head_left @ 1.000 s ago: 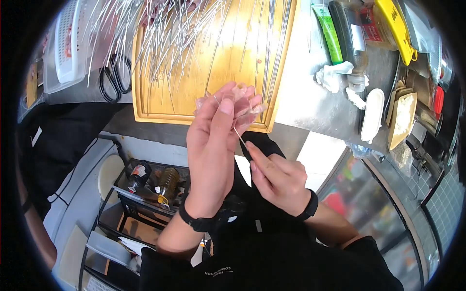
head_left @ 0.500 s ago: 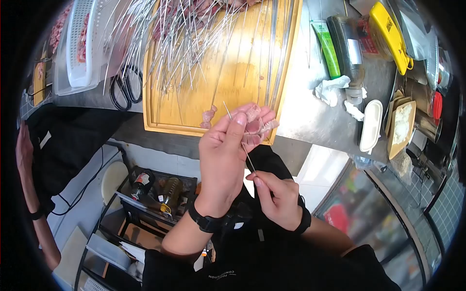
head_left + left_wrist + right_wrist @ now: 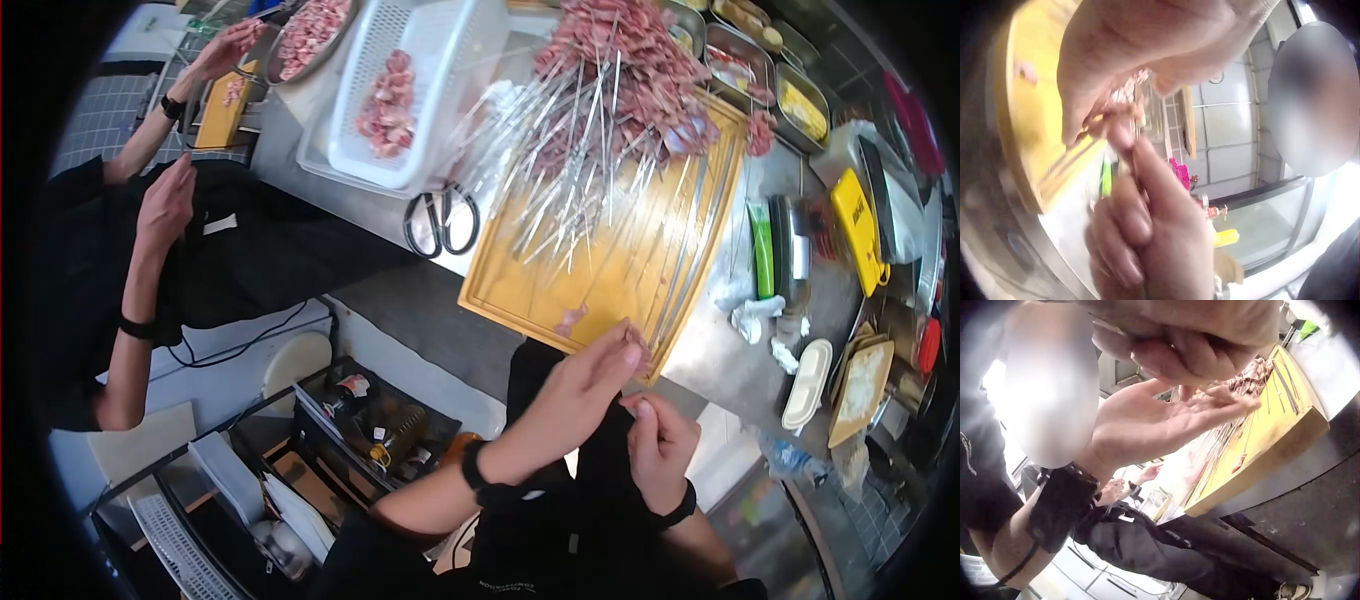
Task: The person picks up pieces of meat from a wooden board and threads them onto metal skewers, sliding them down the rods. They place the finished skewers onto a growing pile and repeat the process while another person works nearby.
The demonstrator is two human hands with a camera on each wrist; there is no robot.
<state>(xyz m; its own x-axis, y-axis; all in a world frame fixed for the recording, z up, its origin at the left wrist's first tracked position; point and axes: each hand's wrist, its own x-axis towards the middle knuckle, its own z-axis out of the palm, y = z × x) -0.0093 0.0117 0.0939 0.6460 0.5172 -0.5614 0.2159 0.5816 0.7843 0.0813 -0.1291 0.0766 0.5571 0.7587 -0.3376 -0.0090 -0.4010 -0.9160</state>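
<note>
Over the front corner of the wooden board (image 3: pixel 510 295), my left hand (image 3: pixel 575 390) holds pink raw meat pieces (image 3: pixel 641 360) at its fingers, largely covered by the hand. Just below those fingertips is my right hand (image 3: pixel 662 450), its thumb and index finger pinching the end of a thin metal skewer; the skewer's length is mostly hidden here. In the left wrist view the right thumb (image 3: pixel 1157 169) is close against the meat. A loose meat piece (image 3: pixel 572 320) lies near the board's front edge. Many metal skewers (image 3: pixel 565 205) fan out from a heap of threaded meat (image 3: pixel 625 60).
Left of the board stand a white perforated basket (image 3: pixel 345 110) with meat and black-handled scissors (image 3: pixel 421 228). Another person's hand (image 3: pixel 165 205) is at the far left, near a bowl of diced meat (image 3: pixel 312 38). A green tube (image 3: pixel 762 250) and a white tray (image 3: pixel 808 385) are at right.
The head view has swung left, bringing the other person's hands and the meat bowl into sight. My right hand has come up close to my left fingertips, and the skewer between them shows less.
</note>
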